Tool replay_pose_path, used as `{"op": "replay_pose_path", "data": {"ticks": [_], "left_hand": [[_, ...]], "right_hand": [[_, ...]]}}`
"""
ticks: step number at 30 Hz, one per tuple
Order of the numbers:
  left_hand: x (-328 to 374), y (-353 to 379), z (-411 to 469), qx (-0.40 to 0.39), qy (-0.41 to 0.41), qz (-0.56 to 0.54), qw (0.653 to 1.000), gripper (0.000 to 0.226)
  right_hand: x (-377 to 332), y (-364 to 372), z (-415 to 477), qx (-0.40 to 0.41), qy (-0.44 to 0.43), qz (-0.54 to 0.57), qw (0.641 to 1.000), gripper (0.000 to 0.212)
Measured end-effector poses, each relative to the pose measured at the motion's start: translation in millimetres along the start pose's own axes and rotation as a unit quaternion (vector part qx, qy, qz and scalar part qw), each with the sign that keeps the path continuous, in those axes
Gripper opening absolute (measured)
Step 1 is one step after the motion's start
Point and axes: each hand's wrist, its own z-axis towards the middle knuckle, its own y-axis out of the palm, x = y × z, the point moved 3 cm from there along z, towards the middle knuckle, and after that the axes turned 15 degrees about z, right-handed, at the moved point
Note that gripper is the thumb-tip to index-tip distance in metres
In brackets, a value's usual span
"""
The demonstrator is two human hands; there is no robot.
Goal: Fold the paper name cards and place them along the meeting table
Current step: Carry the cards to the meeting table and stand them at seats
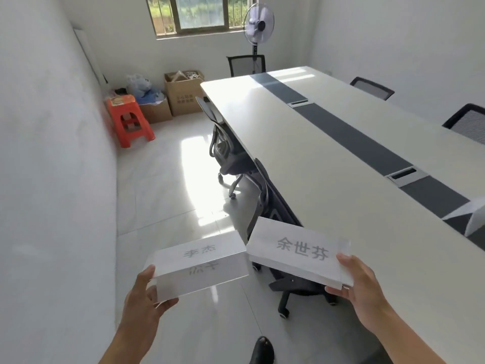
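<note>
A person's left hand point(147, 292) pinches the left end of a folded paper name card point(199, 264), thumb on top and fingers curled beneath. The right hand point(359, 287) grips the right end of a second name card point(296, 250) in the same manner. Both cards carry grey printed characters and are held in the air side by side, corners almost meeting. They hang over the tiled floor at the near left edge of the long white meeting table point(341, 153).

A dark strip point(349, 137) with two cable ports runs down the table's middle, and a folded white paper point(469, 216) stands on it at far right. Two black office chairs point(225, 153) are tucked under the table's left side. Against the far wall stand a red plastic stool point(128, 122), cardboard boxes point(181, 95) and a pedestal fan point(258, 24) below a barred window point(196, 11).
</note>
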Motion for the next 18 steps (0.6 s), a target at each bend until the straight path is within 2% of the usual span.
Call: {"op": "replay_pose_path", "data": {"ticks": [6,9,12,18], "left_hand": [[73.5,51.4,99.0,-0.039,0.011,0.029,0.999,0.024],[96.8,71.8,137.8,-0.048,0.012,0.031,0.998,0.023],[119.7,91.3,177.1,-0.079,0.007,0.021,0.997,0.022],[166.9,133.5,279.7,-0.149,0.004,0.050,0.988,0.022]], "right_hand": [[-43.2,25.6,87.9,0.040,-0.008,0.055,0.998,0.029],[-60.4,41.8,124.4,0.062,-0.009,0.059,0.996,0.040],[-68.3,51.2,159.4,0.085,-0.015,0.098,0.991,0.022],[-69.8,49.3,222.4,0.195,-0.012,0.135,0.971,0.021]]}}
